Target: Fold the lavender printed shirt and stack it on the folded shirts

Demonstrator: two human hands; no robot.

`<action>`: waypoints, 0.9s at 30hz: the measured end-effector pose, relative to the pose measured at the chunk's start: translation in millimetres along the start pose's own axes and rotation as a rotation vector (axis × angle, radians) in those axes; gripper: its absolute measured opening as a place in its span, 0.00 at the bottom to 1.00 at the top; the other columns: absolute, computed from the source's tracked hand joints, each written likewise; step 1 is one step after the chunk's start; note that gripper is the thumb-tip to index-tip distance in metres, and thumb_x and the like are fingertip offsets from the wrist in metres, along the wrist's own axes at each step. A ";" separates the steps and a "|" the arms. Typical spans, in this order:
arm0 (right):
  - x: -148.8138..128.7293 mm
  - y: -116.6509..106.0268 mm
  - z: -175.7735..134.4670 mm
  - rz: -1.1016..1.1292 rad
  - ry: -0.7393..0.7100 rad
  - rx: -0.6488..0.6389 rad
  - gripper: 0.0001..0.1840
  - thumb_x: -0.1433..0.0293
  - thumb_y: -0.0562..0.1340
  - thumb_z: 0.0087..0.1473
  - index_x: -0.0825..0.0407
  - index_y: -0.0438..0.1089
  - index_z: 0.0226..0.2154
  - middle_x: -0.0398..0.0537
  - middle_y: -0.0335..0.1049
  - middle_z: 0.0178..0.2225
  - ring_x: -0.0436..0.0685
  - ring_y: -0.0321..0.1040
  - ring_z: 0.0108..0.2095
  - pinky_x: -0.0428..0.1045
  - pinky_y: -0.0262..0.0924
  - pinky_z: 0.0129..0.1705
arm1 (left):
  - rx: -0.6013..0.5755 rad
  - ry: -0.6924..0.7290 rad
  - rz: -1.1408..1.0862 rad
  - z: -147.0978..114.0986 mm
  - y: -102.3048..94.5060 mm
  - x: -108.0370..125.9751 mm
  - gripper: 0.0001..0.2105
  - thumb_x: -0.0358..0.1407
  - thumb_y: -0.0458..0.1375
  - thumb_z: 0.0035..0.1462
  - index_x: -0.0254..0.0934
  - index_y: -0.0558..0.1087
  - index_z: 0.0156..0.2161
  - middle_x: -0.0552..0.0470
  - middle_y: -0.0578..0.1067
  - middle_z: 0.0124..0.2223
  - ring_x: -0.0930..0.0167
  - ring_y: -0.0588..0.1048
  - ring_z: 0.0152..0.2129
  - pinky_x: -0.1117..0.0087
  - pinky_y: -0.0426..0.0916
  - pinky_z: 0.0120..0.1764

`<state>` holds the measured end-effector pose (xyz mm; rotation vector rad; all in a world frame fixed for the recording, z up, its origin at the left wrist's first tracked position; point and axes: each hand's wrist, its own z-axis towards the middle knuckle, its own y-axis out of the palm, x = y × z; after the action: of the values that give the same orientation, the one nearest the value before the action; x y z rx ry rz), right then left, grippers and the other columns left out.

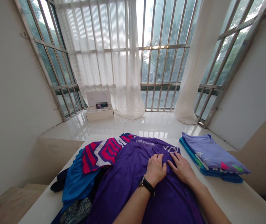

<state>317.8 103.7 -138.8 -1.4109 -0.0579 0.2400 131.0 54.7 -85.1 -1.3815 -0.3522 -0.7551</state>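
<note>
A purple T-shirt (128,186) lies spread over the table, with white print near its top and a red, white and purple patterned sleeve (105,152) out to the left. My left hand (155,169), a black-strapped watch on its wrist, rests on the shirt below the print with its fingers slightly bent and the thumb apart. Beside it, my right hand (181,166) lies on the fabric near the white logo, fingers spread. Neither hand visibly grips the cloth. The shirt's lower part runs beneath my forearms and out of view.
Folded clothes (212,155) are stacked on the right, a lavender one on top. Loose blue clothing (78,180) and dark patterned fabric (77,211) lie left of the shirt. An open white box (99,114) stands on the window ledge, by the sheer curtain (105,56) and barred windows.
</note>
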 end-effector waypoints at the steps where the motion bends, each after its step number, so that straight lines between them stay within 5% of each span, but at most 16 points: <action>1: 0.7 0.1 0.3 0.011 -0.003 0.010 0.34 0.53 0.50 0.62 0.54 0.60 0.63 0.61 0.57 0.65 0.68 0.53 0.65 0.61 0.50 0.64 | -0.007 -0.011 0.008 0.2 0.1 0.0 0.25 0.39 0.50 0.60 0.33 0.65 0.61 0.37 0.69 0.58 0.57 0.68 0.55 0.57 0.62 0.58; 7: 8.2 -1.5 5.0 0.114 -0.022 0.117 0.30 0.54 0.47 0.63 0.54 0.67 0.58 0.59 0.64 0.61 0.65 0.59 0.62 0.58 0.54 0.63 | -0.028 -0.023 -0.079 3.4 0.9 -1.6 0.32 0.39 0.51 0.60 0.26 0.56 0.66 0.32 0.56 0.68 0.53 0.63 0.61 0.55 0.59 0.61; 13: 10.5 -1.8 6.2 0.125 0.004 0.094 0.32 0.54 0.46 0.64 0.55 0.65 0.59 0.59 0.62 0.62 0.65 0.56 0.63 0.59 0.51 0.65 | 0.074 -0.023 -0.226 7.1 -5.5 -5.2 0.31 0.36 0.52 0.59 0.21 0.58 0.65 0.29 0.58 0.66 0.57 0.58 0.64 0.61 0.55 0.64; 18: 12.7 6.2 6.4 0.124 0.074 0.038 0.34 0.51 0.46 0.63 0.51 0.61 0.62 0.54 0.58 0.65 0.66 0.52 0.65 0.62 0.52 0.64 | 0.085 -0.037 -0.171 5.5 -13.9 -9.5 0.31 0.32 0.51 0.58 0.21 0.57 0.65 0.30 0.58 0.66 0.57 0.60 0.63 0.62 0.57 0.63; 27: 13.0 -3.6 24.3 0.175 -0.070 0.235 0.31 0.56 0.46 0.63 0.56 0.67 0.57 0.60 0.61 0.62 0.65 0.54 0.64 0.59 0.49 0.66 | -0.058 -0.081 0.033 -4.0 -27.7 -5.3 0.36 0.30 0.52 0.53 0.26 0.52 0.68 0.29 0.54 0.68 0.50 0.72 0.53 0.57 0.67 0.55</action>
<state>326.5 129.3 -132.7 -1.1744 0.0354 0.4277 108.0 52.1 -68.4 -1.4723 -0.3718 -0.6882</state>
